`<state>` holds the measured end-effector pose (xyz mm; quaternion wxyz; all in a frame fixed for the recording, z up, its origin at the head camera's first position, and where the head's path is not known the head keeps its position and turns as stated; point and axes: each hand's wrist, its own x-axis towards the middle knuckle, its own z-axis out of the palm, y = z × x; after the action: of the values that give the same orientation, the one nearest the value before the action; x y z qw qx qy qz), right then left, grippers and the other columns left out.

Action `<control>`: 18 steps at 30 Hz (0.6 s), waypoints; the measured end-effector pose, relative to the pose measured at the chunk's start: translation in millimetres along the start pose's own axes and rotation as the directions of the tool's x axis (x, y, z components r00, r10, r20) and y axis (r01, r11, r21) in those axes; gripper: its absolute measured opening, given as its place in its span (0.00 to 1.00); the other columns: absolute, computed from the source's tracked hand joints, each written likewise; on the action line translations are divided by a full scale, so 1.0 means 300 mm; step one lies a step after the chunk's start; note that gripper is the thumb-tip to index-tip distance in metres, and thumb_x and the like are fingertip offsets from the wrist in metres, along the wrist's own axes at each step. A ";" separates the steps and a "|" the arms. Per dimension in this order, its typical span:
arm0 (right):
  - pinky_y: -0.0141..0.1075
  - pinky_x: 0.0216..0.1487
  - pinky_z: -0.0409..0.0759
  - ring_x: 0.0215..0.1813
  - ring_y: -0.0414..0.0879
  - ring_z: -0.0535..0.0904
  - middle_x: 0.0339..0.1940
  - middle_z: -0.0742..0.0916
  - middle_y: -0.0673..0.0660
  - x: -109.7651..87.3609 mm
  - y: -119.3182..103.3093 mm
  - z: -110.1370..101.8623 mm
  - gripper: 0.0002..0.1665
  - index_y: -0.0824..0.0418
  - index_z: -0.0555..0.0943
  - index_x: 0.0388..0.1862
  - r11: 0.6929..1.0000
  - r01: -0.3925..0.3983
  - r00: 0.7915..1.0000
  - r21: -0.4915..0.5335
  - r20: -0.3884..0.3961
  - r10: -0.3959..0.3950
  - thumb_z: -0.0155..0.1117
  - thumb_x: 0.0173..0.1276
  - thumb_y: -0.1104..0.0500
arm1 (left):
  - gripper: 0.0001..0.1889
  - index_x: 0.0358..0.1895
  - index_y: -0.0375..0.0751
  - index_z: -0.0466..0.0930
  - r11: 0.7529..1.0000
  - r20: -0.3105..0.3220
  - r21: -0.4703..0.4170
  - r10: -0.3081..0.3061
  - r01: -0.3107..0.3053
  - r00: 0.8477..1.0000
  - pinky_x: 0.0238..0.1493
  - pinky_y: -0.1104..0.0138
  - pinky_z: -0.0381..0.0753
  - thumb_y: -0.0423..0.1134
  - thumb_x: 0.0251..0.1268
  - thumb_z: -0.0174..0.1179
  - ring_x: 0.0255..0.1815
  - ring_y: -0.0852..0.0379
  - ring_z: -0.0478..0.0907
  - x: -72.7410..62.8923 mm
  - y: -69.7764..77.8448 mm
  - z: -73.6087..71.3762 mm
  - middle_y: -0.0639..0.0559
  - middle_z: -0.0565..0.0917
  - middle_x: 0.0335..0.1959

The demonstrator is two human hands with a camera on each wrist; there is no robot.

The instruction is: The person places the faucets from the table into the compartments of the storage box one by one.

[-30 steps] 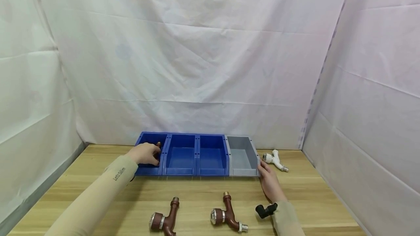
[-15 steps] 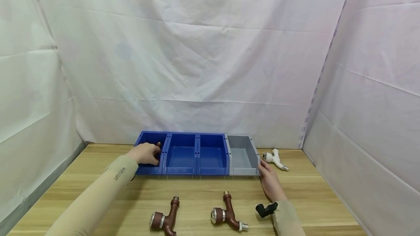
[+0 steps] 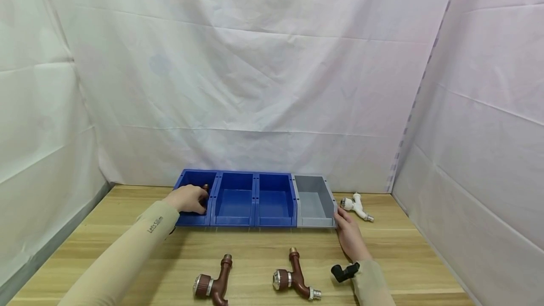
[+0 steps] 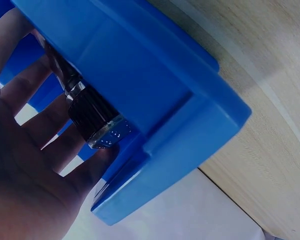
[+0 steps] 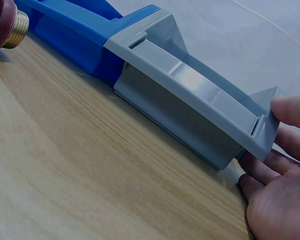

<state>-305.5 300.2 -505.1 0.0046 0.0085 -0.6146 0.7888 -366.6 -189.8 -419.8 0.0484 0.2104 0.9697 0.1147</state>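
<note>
In the head view my left hand [image 3: 187,199] reaches into the leftmost blue bin [image 3: 199,172], its fingers bent down around a dark brown tap [image 3: 206,187]. The left wrist view shows that tap's ribbed knob [image 4: 92,114] lying among the fingers, close to the bin's blue wall [image 4: 140,65]; some fingertips are hidden behind it. At the other end of the row, my right hand [image 3: 350,237] holds the front right corner of the grey bin [image 3: 316,223]. Up close in the right wrist view, the thumb lies on the bin's edge and the fingers [image 5: 257,170] are below and outside it.
Two more blue bins [image 3: 233,222] stand between them. A white tap [image 3: 358,208] lies right of the grey bin. Nearer on the wooden table [image 3: 255,244] are two brown taps, one left [image 3: 221,282] and one central [image 3: 297,277]. A black fitting [image 3: 345,273] is at the right wrist.
</note>
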 end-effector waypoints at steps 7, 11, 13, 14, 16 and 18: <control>0.44 0.73 0.46 0.78 0.52 0.44 0.79 0.48 0.63 0.000 -0.002 0.001 0.36 0.69 0.42 0.78 1.000 0.003 1.000 0.000 -0.002 -0.003 0.44 0.80 0.62 | 0.19 0.46 0.43 0.85 1.000 0.001 -0.001 -0.001 0.001 1.000 0.40 0.53 0.76 0.42 0.48 0.73 0.37 0.53 0.77 -0.002 0.008 -0.008 0.49 0.83 0.41; 0.44 0.73 0.46 0.78 0.52 0.43 0.79 0.48 0.63 0.002 -0.005 0.001 0.36 0.68 0.42 0.78 1.000 0.001 1.000 0.001 -0.006 -0.001 0.44 0.80 0.62 | 0.20 0.47 0.42 0.85 1.000 0.003 0.004 0.003 -0.003 1.000 0.42 0.52 0.77 0.42 0.48 0.73 0.40 0.50 0.78 0.002 0.010 -0.009 0.48 0.84 0.43; 0.44 0.73 0.46 0.78 0.52 0.43 0.79 0.47 0.63 0.002 -0.004 0.000 0.36 0.68 0.42 0.78 1.000 -0.001 1.000 0.002 -0.005 0.001 0.44 0.80 0.62 | 0.20 0.47 0.42 0.85 1.000 0.003 0.006 0.002 -0.002 1.000 0.43 0.51 0.77 0.43 0.48 0.73 0.41 0.49 0.79 0.005 0.007 -0.006 0.47 0.84 0.44; 0.44 0.73 0.46 0.78 0.52 0.43 0.79 0.47 0.63 0.002 -0.004 0.001 0.36 0.68 0.42 0.78 1.000 -0.002 1.000 0.004 -0.006 0.002 0.44 0.80 0.61 | 0.20 0.47 0.42 0.85 1.000 0.005 0.005 0.002 -0.002 1.000 0.42 0.51 0.77 0.42 0.48 0.73 0.41 0.50 0.79 0.007 0.004 -0.003 0.47 0.84 0.43; 0.44 0.73 0.46 0.78 0.52 0.44 0.79 0.48 0.63 0.000 -0.002 0.002 0.36 0.68 0.42 0.78 1.000 -0.008 1.000 0.009 -0.007 0.008 0.44 0.80 0.61 | 0.20 0.48 0.42 0.85 1.000 0.013 0.002 -0.001 0.001 1.000 0.43 0.51 0.77 0.42 0.48 0.73 0.41 0.50 0.79 0.008 0.001 -0.001 0.47 0.84 0.43; 0.44 0.73 0.47 0.78 0.52 0.44 0.79 0.48 0.62 0.000 0.000 0.004 0.36 0.67 0.43 0.78 1.000 -0.011 1.000 0.013 -0.005 0.011 0.45 0.80 0.61 | 0.21 0.48 0.42 0.85 1.000 0.017 -0.001 -0.009 0.009 1.000 0.44 0.51 0.77 0.42 0.48 0.72 0.42 0.49 0.79 0.005 0.001 -0.002 0.47 0.84 0.45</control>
<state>-305.4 299.1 -504.9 0.0021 0.0032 -0.6094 0.7929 -368.0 -189.1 -419.2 0.0574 0.2071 0.9701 0.1131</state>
